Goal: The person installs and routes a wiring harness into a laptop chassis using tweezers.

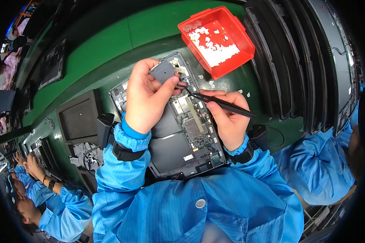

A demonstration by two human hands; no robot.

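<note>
An opened laptop base [170, 152] lies in front of me, its circuit board and dark battery packs showing. Over its far end, my left hand [146, 97] is closed on a flat dark grey plate-like part [162, 71] with small holes. My right hand [233, 125] grips black tweezers [227, 106] by the shanks. Their tips reach in beside my left fingertips, just above the board. Whether the tips pinch anything is too small to tell.
A red bin [234, 69] with small white pieces stands beyond the laptop; loose white pieces lie near it. Several dark laptop panels [290, 60] stand upright at right. A black tray [79, 117] and grey parts [87, 156] lie left. Blue-sleeved people work at left [65, 210] and right [320, 166].
</note>
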